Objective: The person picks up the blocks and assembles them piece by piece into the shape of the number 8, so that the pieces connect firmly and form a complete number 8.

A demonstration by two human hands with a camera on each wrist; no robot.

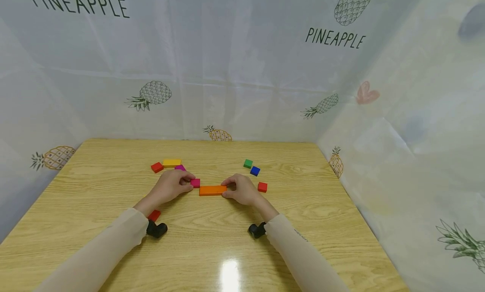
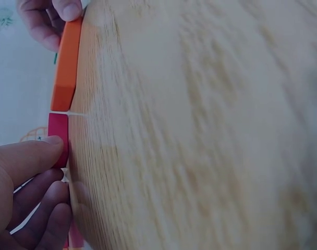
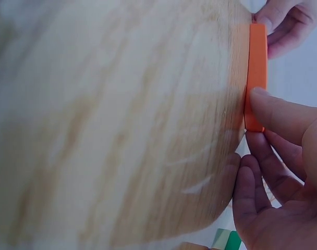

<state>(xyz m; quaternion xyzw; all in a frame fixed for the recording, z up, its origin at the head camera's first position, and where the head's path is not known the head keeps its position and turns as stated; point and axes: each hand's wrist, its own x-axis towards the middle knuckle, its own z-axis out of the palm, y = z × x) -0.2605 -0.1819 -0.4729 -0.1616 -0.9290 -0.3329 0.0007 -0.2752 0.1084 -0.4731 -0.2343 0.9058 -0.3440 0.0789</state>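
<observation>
Between thumb and fingers, my left hand pinches a small magenta block on the wooden table. Just right of it lies a long orange block, its right end pinched by my right hand. In the left wrist view, a narrow gap separates the magenta block from the orange block. The right wrist view has my right thumb on the near face of the orange block. Another magenta block lies behind my left hand, partly hidden by it.
Back left are a red block and a yellow block. A green block, a blue block and a red block lie around the right hand. Another red block is partly covered by the left wrist.
</observation>
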